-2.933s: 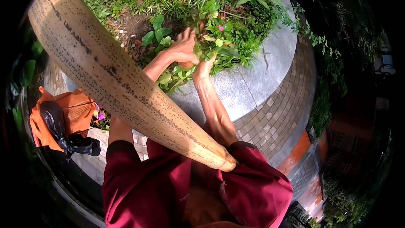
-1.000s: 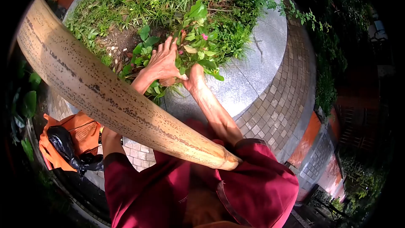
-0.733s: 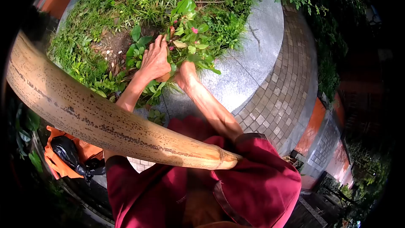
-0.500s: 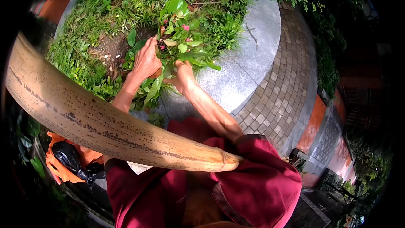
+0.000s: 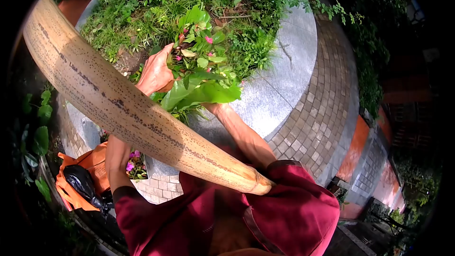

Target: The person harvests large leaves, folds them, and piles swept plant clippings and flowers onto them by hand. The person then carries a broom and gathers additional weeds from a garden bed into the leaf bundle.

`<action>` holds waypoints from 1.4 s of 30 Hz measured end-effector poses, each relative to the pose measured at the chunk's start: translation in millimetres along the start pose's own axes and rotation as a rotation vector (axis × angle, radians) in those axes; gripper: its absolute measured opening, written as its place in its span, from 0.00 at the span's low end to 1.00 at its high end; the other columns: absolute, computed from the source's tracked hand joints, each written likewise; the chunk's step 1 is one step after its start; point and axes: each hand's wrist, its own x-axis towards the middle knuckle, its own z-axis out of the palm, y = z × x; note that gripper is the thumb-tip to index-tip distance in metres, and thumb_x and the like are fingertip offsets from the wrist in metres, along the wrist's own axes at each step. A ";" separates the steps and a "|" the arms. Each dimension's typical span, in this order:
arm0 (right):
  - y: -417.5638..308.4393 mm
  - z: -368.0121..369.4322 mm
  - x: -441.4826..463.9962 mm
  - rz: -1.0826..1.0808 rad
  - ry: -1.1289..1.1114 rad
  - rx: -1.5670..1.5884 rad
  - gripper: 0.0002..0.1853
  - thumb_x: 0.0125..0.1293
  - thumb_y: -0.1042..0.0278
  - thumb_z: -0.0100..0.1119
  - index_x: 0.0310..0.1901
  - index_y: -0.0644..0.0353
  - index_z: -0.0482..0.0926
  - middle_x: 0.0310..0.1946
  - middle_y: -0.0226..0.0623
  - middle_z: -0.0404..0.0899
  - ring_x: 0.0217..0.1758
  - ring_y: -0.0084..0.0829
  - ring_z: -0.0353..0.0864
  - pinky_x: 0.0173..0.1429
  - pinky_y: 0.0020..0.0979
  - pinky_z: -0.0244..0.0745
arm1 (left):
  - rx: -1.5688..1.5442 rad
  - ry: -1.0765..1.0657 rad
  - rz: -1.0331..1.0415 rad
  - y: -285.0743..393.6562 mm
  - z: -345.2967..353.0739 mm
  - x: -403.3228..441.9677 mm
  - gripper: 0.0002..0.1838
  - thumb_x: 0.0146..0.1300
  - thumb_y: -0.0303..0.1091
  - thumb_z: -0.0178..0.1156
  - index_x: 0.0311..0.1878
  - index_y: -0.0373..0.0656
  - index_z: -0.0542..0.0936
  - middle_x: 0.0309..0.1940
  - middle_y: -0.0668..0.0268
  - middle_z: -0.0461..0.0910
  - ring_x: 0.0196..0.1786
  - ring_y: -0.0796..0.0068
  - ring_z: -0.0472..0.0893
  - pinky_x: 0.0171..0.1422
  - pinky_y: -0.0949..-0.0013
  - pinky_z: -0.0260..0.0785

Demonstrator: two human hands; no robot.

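A bunch of green leaves with small pink flowers stands in front of me at the edge of the planted bed. My left hand is closed around its left side, with the fingertips partly lost among the leaves. One broad green leaf lies across the lower part of the bunch. Under that leaf is my right hand, its fingers hidden, so I cannot see how it grips.
A thick bamboo pole crosses the view diagonally, covering part of my left forearm. Grey stone edging curves round the bed, with brick paving beyond. At lower left sits an orange bag with a black plastic bundle.
The broad leaf now spreads sideways over my right hand, which showed its fingers before. My left forearm has swung out left, and the pole's far end has shifted right.
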 end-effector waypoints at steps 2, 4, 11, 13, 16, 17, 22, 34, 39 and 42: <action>-9.3 1.1 8.1 -0.007 -0.156 0.053 0.17 0.70 0.60 0.50 0.55 0.59 0.77 0.46 0.41 0.82 0.46 0.39 0.81 0.53 0.38 0.76 | -0.060 -0.082 -0.022 13.8 -2.2 -4.7 0.41 0.43 0.15 0.52 0.68 0.30 0.62 0.58 0.41 0.73 0.60 0.47 0.76 0.63 0.57 0.69; -20.6 13.2 12.0 -0.092 -0.076 -0.030 0.17 0.70 0.60 0.50 0.55 0.59 0.77 0.46 0.42 0.82 0.46 0.39 0.81 0.53 0.38 0.76 | -0.010 -0.073 0.027 20.7 3.4 -10.6 0.41 0.42 0.14 0.52 0.68 0.29 0.62 0.61 0.41 0.71 0.61 0.44 0.75 0.63 0.57 0.69; -52.6 48.8 -3.6 -0.275 0.098 -0.274 0.17 0.70 0.60 0.51 0.54 0.60 0.78 0.46 0.42 0.82 0.47 0.39 0.81 0.53 0.38 0.76 | -0.027 -0.035 0.032 39.4 17.2 -20.2 0.37 0.43 0.15 0.53 0.65 0.28 0.67 0.54 0.37 0.75 0.57 0.44 0.77 0.61 0.57 0.70; -56.5 48.3 -18.4 -0.295 0.116 -0.320 0.17 0.70 0.60 0.51 0.54 0.60 0.78 0.46 0.42 0.82 0.47 0.39 0.81 0.54 0.38 0.76 | -0.041 -0.006 0.093 26.6 27.4 -13.4 0.38 0.43 0.15 0.54 0.65 0.31 0.67 0.52 0.41 0.77 0.55 0.51 0.80 0.58 0.60 0.71; -53.9 43.6 -42.5 -0.307 0.135 -0.381 0.17 0.69 0.60 0.52 0.54 0.61 0.78 0.46 0.42 0.82 0.47 0.39 0.81 0.54 0.38 0.76 | -0.058 -0.090 0.007 39.6 26.5 -14.0 0.38 0.43 0.14 0.55 0.65 0.34 0.68 0.51 0.47 0.80 0.55 0.58 0.81 0.57 0.64 0.70; -52.0 41.8 -52.3 -0.307 0.138 -0.406 0.17 0.69 0.60 0.52 0.54 0.61 0.78 0.46 0.42 0.82 0.47 0.39 0.81 0.54 0.38 0.76 | -0.003 0.000 0.105 32.2 33.9 -12.3 0.38 0.43 0.14 0.55 0.65 0.35 0.68 0.51 0.48 0.80 0.55 0.57 0.81 0.58 0.64 0.70; -43.8 42.1 -103.3 -0.276 0.122 -0.559 0.17 0.69 0.61 0.53 0.54 0.62 0.78 0.46 0.42 0.82 0.47 0.38 0.81 0.54 0.38 0.76 | -0.094 0.001 0.113 17.5 47.8 -10.4 0.37 0.45 0.14 0.62 0.64 0.39 0.70 0.48 0.56 0.83 0.50 0.68 0.81 0.57 0.64 0.71; -41.6 70.8 -196.6 -0.172 -0.135 -1.008 0.17 0.68 0.61 0.55 0.53 0.63 0.79 0.46 0.43 0.83 0.48 0.38 0.82 0.55 0.37 0.76 | -0.760 -0.348 0.037 72.4 33.2 -82.7 0.28 0.47 0.12 0.53 0.56 0.35 0.75 0.13 0.68 0.71 0.15 0.82 0.68 0.25 0.65 0.70; -44.2 71.1 -228.3 -0.128 -0.236 -1.187 0.17 0.68 0.62 0.56 0.53 0.64 0.79 0.46 0.43 0.83 0.48 0.38 0.82 0.56 0.37 0.76 | -0.393 -0.528 -0.185 124.0 32.5 -115.9 0.34 0.43 0.10 0.49 0.60 0.36 0.74 0.19 0.59 0.77 0.18 0.76 0.77 0.25 0.65 0.71; -48.1 68.5 -249.1 -0.085 -0.301 -1.309 0.17 0.67 0.62 0.56 0.52 0.64 0.79 0.46 0.43 0.83 0.48 0.38 0.82 0.56 0.37 0.76 | -0.207 -0.486 -0.037 123.5 45.5 -132.6 0.34 0.42 0.16 0.53 0.60 0.39 0.75 0.29 0.50 0.83 0.33 0.54 0.85 0.38 0.60 0.75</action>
